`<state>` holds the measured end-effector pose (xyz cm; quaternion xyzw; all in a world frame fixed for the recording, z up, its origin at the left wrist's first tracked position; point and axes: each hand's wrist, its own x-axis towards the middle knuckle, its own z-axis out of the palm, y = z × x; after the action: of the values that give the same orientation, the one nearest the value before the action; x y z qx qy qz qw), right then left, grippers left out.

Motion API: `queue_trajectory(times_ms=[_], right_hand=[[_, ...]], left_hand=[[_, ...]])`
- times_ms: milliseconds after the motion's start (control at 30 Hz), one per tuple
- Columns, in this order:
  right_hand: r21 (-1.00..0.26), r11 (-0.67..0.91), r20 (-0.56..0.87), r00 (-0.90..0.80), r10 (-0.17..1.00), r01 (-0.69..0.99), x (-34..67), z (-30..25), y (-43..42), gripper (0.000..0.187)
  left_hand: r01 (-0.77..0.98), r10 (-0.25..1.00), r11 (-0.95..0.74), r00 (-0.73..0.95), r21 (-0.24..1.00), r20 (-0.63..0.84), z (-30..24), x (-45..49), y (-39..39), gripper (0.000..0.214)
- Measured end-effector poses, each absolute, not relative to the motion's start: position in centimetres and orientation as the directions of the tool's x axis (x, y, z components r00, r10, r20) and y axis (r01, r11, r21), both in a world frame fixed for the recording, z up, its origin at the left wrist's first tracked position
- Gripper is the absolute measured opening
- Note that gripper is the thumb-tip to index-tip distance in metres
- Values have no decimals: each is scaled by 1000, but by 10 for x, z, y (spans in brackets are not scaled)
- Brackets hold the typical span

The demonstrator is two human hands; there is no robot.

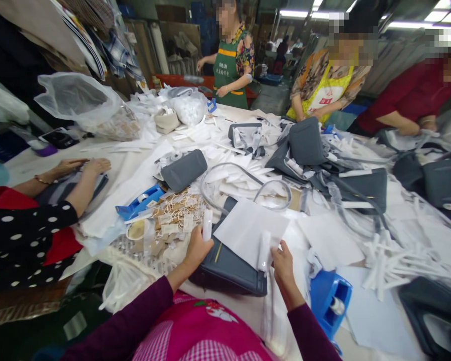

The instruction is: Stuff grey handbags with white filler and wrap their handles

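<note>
A dark grey handbag lies in front of me at the table's near edge, with a gold-coloured zip or trim line on it. Across its top rests a sheet of white paper. My left hand is closed around a small white wrapped piece standing up at the bag's left side. At the sheet's right edge, my right hand pinches the paper, close beside another white wrapped piece. Behind the bag loops a grey strap that looks covered in clear plastic.
Blue tape dispensers sit right and left of me. Tags with strings pile up at left. More grey bags and white paper strips cover the table. A co-worker's hands rest on folded fabric; other people stand opposite.
</note>
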<state>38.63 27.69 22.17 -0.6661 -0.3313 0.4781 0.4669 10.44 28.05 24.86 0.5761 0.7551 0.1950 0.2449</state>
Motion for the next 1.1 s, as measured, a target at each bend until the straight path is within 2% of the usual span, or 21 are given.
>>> queue_trajectory(times_ms=[100, 200, 267, 367, 433, 500, 567, 633, 700, 867, 967, 1100], right_hand=[[-918, -397, -387, 201, 900, 9, 379, 226, 281, 47], [-887, -461, -454, 114, 884, 36, 375, 231, 287, 49], [-863, -501, -497, 73, 865, 58, 375, 232, 292, 53], [-834, -540, -540, 30, 841, 112, 376, 233, 297, 55], [-820, -553, -558, 10, 830, 147, 376, 231, 301, 56], [-805, -565, -576, -13, 817, 182, 375, 229, 304, 59], [-788, -574, -595, -36, 803, 224, 374, 226, 308, 61], [-765, -580, -616, -56, 785, 279, 371, 226, 310, 62], [-733, -583, -641, -67, 765, 350, 370, 228, 311, 61], [-600, -531, -692, -54, 720, 598, 376, 235, 324, 42], [-477, -441, -619, 66, 783, 760, 387, 236, 352, 36], [-254, -278, -340, 183, 922, 926, 399, 232, 408, 63]], left_hand=[[658, 987, 110, -163, 745, -1, 263, 100, 261, 29], [614, 999, -36, 18, 789, 31, 273, 94, 252, 25], [620, 995, -63, 105, 782, -3, 276, 91, 253, 22], [691, 991, -57, 128, 720, -44, 278, 89, 264, 35], [767, 994, -94, 113, 634, 11, 281, 95, 277, 50], [819, 982, -189, 167, 541, 90, 283, 109, 295, 60], [817, 945, -322, 308, 478, 112, 283, 131, 316, 58], [789, 894, -423, 443, 446, 65, 275, 156, 336, 54], [787, 865, -442, 501, 430, -27, 259, 178, 350, 52], [828, 851, -369, 483, 422, -205, 206, 193, 344, 47], [852, 848, -336, 459, 401, -264, 189, 185, 332, 51], [867, 836, -310, 444, 391, -321, 184, 182, 330, 53]])
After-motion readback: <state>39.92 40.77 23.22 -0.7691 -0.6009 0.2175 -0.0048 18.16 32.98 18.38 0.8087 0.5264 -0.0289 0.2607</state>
